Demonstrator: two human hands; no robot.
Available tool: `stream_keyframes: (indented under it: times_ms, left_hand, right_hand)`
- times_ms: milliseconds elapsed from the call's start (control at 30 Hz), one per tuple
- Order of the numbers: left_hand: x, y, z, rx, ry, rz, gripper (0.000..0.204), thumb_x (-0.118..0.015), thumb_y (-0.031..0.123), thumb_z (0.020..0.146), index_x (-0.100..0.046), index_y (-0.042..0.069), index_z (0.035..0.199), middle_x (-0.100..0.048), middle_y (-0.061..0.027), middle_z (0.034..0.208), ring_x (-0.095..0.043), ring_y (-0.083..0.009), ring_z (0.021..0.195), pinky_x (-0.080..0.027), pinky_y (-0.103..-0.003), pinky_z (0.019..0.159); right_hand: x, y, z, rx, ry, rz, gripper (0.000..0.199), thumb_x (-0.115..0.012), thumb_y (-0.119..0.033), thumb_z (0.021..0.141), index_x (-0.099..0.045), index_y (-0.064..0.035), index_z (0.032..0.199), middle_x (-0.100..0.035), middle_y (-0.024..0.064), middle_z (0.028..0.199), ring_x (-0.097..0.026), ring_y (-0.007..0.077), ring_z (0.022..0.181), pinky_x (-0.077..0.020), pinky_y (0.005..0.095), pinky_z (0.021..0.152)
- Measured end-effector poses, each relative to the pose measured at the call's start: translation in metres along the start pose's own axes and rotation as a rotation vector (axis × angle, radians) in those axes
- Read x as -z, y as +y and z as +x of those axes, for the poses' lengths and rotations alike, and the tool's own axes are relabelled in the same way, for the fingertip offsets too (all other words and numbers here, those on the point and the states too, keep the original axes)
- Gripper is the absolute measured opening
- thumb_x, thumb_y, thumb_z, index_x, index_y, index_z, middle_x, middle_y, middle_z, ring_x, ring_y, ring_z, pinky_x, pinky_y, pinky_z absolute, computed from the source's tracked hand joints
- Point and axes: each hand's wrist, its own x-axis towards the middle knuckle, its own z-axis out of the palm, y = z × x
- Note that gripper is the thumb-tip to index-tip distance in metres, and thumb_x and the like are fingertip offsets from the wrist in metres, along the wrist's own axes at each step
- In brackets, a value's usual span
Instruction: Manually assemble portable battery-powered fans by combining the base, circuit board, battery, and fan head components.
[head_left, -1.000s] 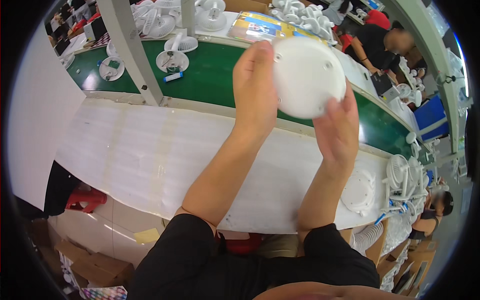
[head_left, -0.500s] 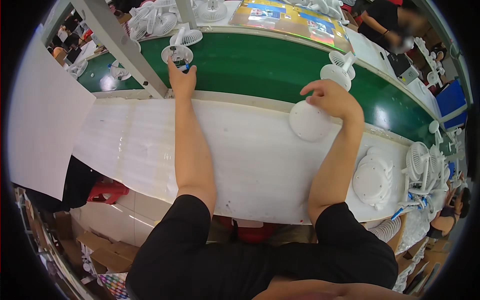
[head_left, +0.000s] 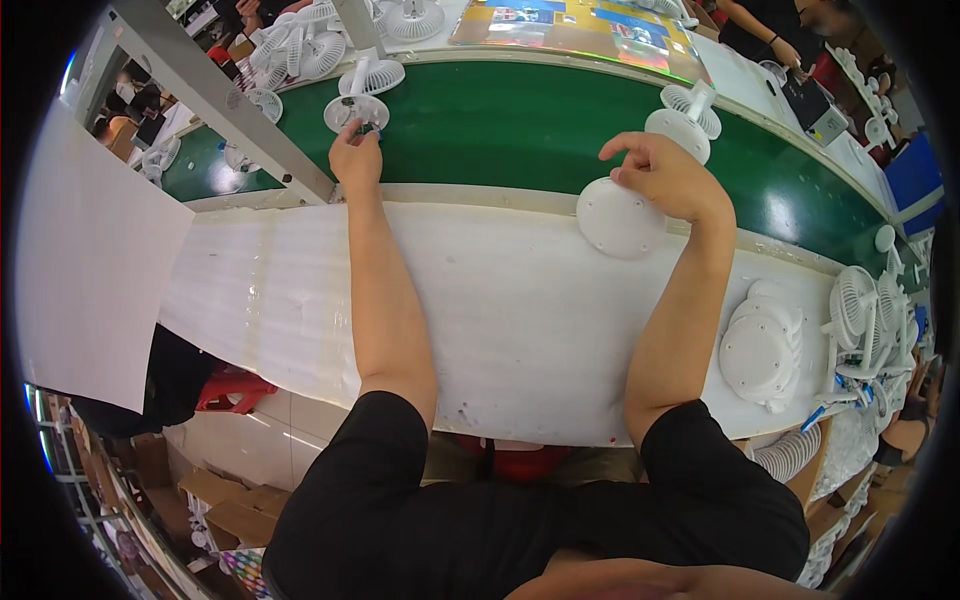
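A flat, round white cover plate (head_left: pixel 620 218) with small holes round its edge is held in my right hand (head_left: pixel 665 178), over the far edge of the white work surface. Its thumb and curled fingers grip the plate's upper rim. Far to the left, my left hand (head_left: pixel 356 160) reaches over the green conveyor belt (head_left: pixel 500 130). Those fingers are pinched together at the opened round base of a white fan (head_left: pixel 350 112); what they hold there is partly hidden. Just beyond my right hand stands another white fan (head_left: pixel 683 130) with its round base facing me.
A pile of similar round plates (head_left: pixel 760 345) lies at the right, beside several white fans (head_left: pixel 860 310). A slanting metal post (head_left: pixel 215 100) rises left of my left hand. Printed sheets (head_left: pixel 580 30) and more fans lie behind the belt. A person (head_left: pixel 765 30) works at the far right.
My left fingers have closed in at the fan base, where a blue-ended part showed between them before. My right hand still holds the plate; the whole view has shifted slightly.
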Motion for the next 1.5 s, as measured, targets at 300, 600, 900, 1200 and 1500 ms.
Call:
stream_keyframes:
  times_ms: [300, 600, 900, 1200, 1500]
  left_hand:
    - [0.026, 0.093, -0.034, 0.120, -0.591, -0.217, 0.027, -0.064, 0.012, 0.088, -0.069, -0.001, 0.111, -0.071, -0.0106, 0.094, -0.063, -0.0152, 0.078, -0.051, -0.024, 0.077]
    - [0.052, 0.159, -0.071, -0.054, -1.054, -0.400, 0.029, -0.056, 0.020, 0.097, -0.064, -0.002, 0.113, -0.071, -0.0148, 0.098, -0.061, -0.0141, 0.076, -0.050, -0.023, 0.073]
    - [0.059, 0.195, -0.105, -0.150, -1.343, -0.476, 0.028, -0.052, 0.020, 0.099, -0.063, -0.002, 0.112, -0.071, -0.0168, 0.096, -0.058, -0.0143, 0.074, -0.047, -0.021, 0.068]
    - [0.045, 0.202, -0.116, -0.206, -1.244, -0.435, 0.026, -0.059, 0.021, 0.095, -0.065, 0.000, 0.109, -0.069, -0.0122, 0.087, -0.054, -0.0133, 0.070, -0.044, -0.021, 0.066]
    - [0.031, 0.197, -0.124, -0.608, -0.553, 0.125, 0.029, -0.070, 0.022, 0.087, -0.066, -0.002, 0.103, -0.064, -0.0158, 0.110, -0.057, -0.0179, 0.084, -0.046, -0.024, 0.068]
  right_hand:
    - [0.006, 0.010, -0.002, -0.086, 0.004, -0.086, 0.022, -0.065, -0.012, 0.085, -0.071, -0.0069, 0.106, -0.061, 0.0020, 0.073, -0.053, 0.0121, 0.064, -0.0463, 0.0254, 0.063]
    - [0.014, 0.037, -0.001, -0.329, 0.040, 0.025, 0.024, -0.066, -0.015, 0.084, -0.071, -0.0057, 0.106, -0.066, 0.0048, 0.083, -0.058, 0.0138, 0.070, -0.0486, 0.0248, 0.066]
    - [0.031, 0.068, -0.019, -0.395, 0.165, 0.030, 0.031, -0.066, -0.019, 0.085, -0.070, -0.0046, 0.112, -0.069, 0.0072, 0.101, -0.063, 0.0201, 0.089, -0.0519, 0.0299, 0.079]
    - [-0.015, -0.050, -0.017, 0.345, -0.118, 0.183, 0.043, -0.067, -0.020, 0.087, -0.061, -0.0023, 0.126, -0.067, 0.0130, 0.106, -0.062, 0.0176, 0.080, -0.0528, 0.0307, 0.073]
    - [-0.026, -0.056, 0.003, 0.190, 0.061, 0.503, 0.042, -0.065, -0.011, 0.088, -0.055, 0.0011, 0.127, -0.067, 0.0103, 0.094, -0.063, 0.0148, 0.073, -0.0579, 0.0236, 0.061]
